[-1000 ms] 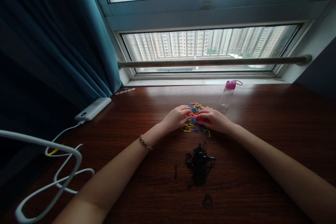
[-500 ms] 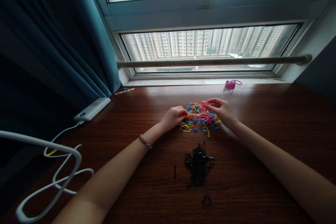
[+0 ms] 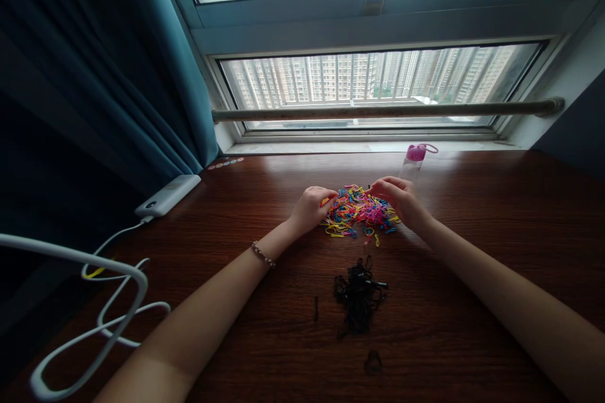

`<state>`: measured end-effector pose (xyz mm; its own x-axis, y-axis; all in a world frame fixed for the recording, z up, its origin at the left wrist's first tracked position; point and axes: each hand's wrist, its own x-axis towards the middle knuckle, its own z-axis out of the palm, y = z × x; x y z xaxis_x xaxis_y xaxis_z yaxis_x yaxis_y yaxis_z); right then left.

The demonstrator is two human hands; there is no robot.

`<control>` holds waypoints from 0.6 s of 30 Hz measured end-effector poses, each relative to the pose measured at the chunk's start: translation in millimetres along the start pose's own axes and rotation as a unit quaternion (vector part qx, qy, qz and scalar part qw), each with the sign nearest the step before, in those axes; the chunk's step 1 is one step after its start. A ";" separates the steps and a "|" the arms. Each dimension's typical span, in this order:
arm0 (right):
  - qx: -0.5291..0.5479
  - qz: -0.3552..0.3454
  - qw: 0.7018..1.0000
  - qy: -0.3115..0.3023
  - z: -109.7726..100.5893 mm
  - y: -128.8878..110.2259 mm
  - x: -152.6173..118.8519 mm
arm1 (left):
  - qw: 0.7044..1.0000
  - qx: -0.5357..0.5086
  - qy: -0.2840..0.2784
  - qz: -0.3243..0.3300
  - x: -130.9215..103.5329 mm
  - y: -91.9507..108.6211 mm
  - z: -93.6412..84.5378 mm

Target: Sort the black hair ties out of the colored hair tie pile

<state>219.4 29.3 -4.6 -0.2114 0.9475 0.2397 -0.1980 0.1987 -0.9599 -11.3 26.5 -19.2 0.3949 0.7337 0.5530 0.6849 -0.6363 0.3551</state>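
Observation:
A loose heap of small coloured rubber bands (image 3: 357, 211), pink, yellow, blue and red, lies on the brown wooden tabletop. At its left edge is my left hand (image 3: 312, 209), thumb and fingers closed together against the bands; what they pinch is hidden. My right hand (image 3: 397, 197) reaches the heap's far right side with its fingertips pinched. A tiny dark bit shows at those fingertips, too small to name surely. Nearer to me sits a tangled pile of black rubber bands (image 3: 359, 296). One black band (image 3: 373, 362) lies apart in front of it.
A clear bottle with a pink lid (image 3: 416, 152) stands behind my right hand. At the left are a white power bank (image 3: 167, 195) and a looping white cable (image 3: 137, 277). A thin dark strip (image 3: 316, 309) lies left of the black pile. Behind, a rail (image 3: 378, 111) crosses the window.
My right fingertips no longer lift the pink bands, which have dropped back to the heap. My left hand has shifted slightly up along the heap's left edge.

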 end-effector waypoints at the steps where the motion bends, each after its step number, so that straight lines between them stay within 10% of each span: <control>1: 0.001 -0.004 1.000 0.001 0.1 -0.3 0.0 | 1.000 0.002 0.001 0.002 -0.2 0.3 0.2; 18: -0.030 0.009 0.997 -0.066 2.7 0.0 -2.8 | 0.999 0.037 -0.013 0.022 -1.3 5.3 0.8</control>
<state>217.4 26.0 -4.8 -0.3395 0.9107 0.2352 -0.1352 0.2002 -0.9704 -7.7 22.3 -18.7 0.4404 0.7127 0.5460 0.7102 -0.6486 0.2737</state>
